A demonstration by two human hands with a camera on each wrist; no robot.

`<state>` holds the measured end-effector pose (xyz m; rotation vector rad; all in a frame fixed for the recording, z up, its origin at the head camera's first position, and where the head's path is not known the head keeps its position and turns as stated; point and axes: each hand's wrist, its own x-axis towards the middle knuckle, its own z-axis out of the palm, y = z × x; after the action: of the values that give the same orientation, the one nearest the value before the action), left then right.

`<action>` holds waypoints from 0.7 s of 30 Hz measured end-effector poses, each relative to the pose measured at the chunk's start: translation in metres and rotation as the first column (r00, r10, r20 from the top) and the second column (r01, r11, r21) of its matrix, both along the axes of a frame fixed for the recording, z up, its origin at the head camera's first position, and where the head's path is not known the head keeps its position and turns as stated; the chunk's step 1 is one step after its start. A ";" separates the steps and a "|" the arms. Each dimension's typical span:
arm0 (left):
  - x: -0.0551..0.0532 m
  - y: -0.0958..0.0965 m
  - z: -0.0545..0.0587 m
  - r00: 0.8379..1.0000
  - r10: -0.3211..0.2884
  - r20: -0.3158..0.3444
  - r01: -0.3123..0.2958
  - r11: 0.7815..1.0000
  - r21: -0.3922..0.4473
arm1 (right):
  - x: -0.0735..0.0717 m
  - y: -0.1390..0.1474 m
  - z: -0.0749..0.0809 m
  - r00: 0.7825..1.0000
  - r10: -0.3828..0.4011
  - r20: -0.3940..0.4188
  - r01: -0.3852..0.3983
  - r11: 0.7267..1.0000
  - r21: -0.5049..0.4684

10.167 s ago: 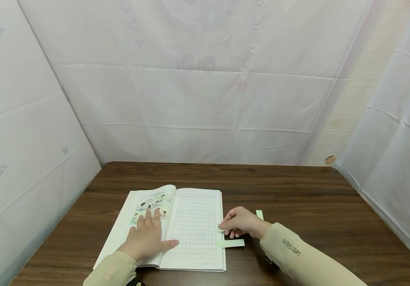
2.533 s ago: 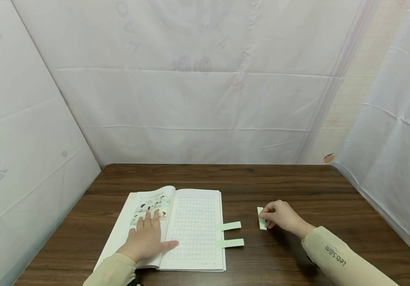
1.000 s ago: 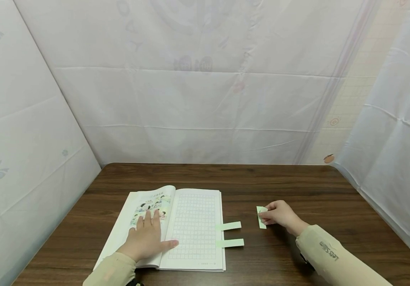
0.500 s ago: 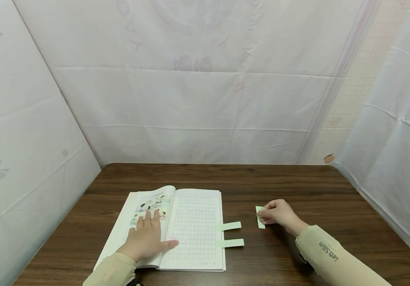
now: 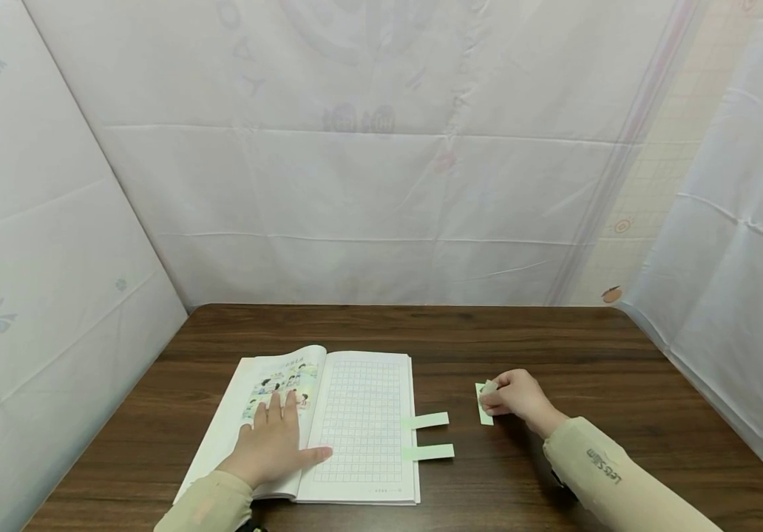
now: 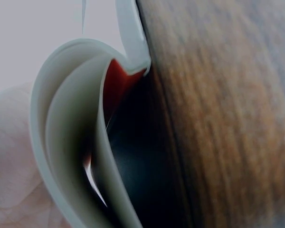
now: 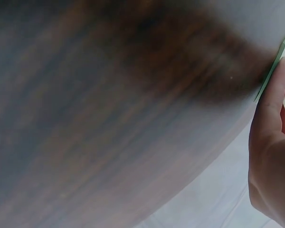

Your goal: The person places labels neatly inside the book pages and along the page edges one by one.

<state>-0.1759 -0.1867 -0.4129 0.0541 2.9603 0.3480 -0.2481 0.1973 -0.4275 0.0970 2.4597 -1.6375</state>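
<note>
An open book (image 5: 364,473) lies on the table, its left page carrying a coloured picture and its right page a grid. My left hand (image 5: 271,447) rests with spread fingers on the left page; the left wrist view shows the page edges curling beside the palm. Two pale green sticky notes, an upper one (image 5: 431,420) and a lower one (image 5: 432,452), stick out past the right page's edge. To their right, a narrow green sticky note pad (image 5: 486,420) lies on the wood. My right hand (image 5: 523,397) pinches its top sheet (image 5: 490,386), which bends up off the pad.
The dark wooden table (image 5: 381,325) extends beyond the book and to its right. White printed cloth (image 5: 381,192) hangs behind it and along both sides.
Since the earliest frame, a second sticky note sits on the right page's edge, and my right hand has gone right to the pad. Lately its top sheet has bent up. My left hand stays still.
</note>
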 end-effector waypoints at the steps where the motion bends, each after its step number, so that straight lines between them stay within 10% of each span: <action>1: 0.000 0.000 0.000 1.000 0.000 0.001 0.000 1.000 0.001 | 0.000 -0.001 0.000 1.000 -0.006 -0.001 0.006 1.000 0.007; 21: 0.001 0.000 0.001 1.000 0.004 -0.003 -0.004 1.000 0.001 | 0.002 -0.010 0.001 0.999 -0.031 -0.031 0.033 0.997 0.076</action>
<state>-0.1751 -0.1866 -0.4120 0.0489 2.9641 0.3503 -0.2457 0.1874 -0.4265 0.1243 2.5560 -1.5682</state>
